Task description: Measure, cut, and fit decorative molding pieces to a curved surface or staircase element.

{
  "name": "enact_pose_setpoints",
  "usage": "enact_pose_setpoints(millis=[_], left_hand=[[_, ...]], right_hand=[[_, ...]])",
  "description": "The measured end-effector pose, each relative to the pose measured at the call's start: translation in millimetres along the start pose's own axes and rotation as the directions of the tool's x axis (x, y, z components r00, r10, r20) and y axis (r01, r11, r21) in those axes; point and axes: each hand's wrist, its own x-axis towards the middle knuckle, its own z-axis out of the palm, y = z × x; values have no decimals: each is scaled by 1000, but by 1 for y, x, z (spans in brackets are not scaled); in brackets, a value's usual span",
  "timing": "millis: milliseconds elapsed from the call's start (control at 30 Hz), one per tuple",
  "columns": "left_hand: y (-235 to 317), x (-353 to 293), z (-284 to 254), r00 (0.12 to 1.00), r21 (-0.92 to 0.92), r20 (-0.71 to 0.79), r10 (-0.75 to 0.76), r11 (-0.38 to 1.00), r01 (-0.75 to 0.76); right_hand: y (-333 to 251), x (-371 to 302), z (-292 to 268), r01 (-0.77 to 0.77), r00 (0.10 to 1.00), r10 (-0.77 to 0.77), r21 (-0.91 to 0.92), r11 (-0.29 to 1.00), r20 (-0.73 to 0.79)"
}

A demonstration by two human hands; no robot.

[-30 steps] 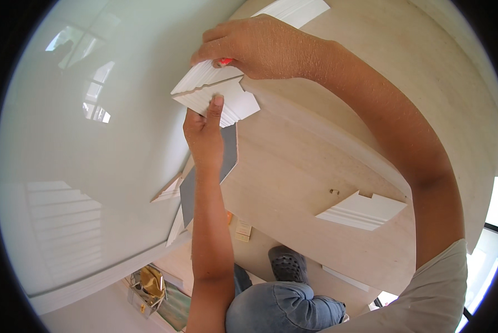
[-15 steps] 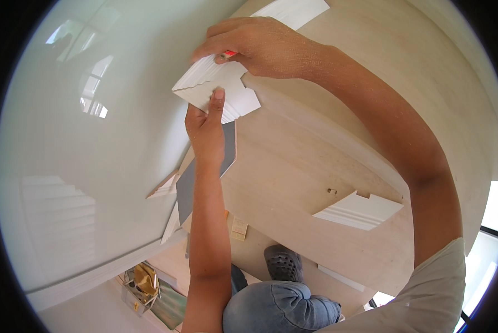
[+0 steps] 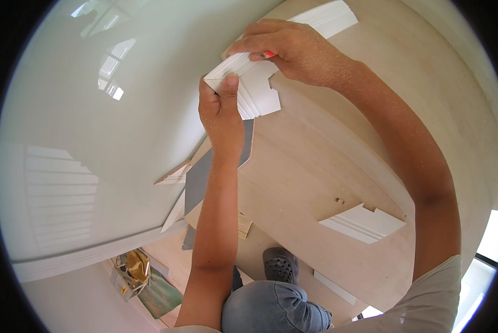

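Two white moulding pieces [image 3: 260, 95] meet at a mitred corner up against the glossy pale panel, with a fine seam between them. My left hand [image 3: 222, 108] grips the corner from below, thumb pressed on the face near the seam. From the upper right, my right hand [image 3: 296, 51] holds the upper piece with its fingers curled over the edge. A small red stick-like thing [image 3: 268, 54], perhaps a pencil, pokes out between the right fingers; most of it is hidden. The lower piece has a notch cut in its right side.
The glossy pale panel [image 3: 121, 139] fills the left. Another white moulding [image 3: 329, 19] lies beyond my right hand, and a notched offcut [image 3: 365, 223] rests on the tan board [image 3: 299, 166]. Grey sheet pieces [image 3: 198, 180] lean near my left forearm. A box of tools [image 3: 132, 272] is at lower left.
The two moulding pieces have come closer together, and the uneven gap at their corner is now a thin line. My left thumb sits nearer the seam. The whole view has shifted slightly.
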Motion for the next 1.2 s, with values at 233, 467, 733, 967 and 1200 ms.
enact_pose_setpoints(millis=[233, 467, 733, 967, 1200], left_hand=[[-1, -1, 10, 999, 37, 6, 44, 998, -45], [-4, 1, 10, 997, -15, 27, 76, 997, -76], [-7, 1, 9, 992, 74, -24, 123, 990, -121], [-10, 2, 11, 973, 70, 61, 221, 972, -225], [2, -7, 29, 976, -2, -32, 215, 976, -216]], right_hand=[[-2, -2, -5, -6, 1000, 6, -28, 1000, -3], [4, -1, -5, 69, 997, -69, -12, 998, 34], [5, 0, -2, 48, 998, -49, 40, 998, 24], [11, 4, -6, 113, 992, -116, 54, 992, 47], [12, -1, -2, 104, 994, -105, 68, 992, 9]])
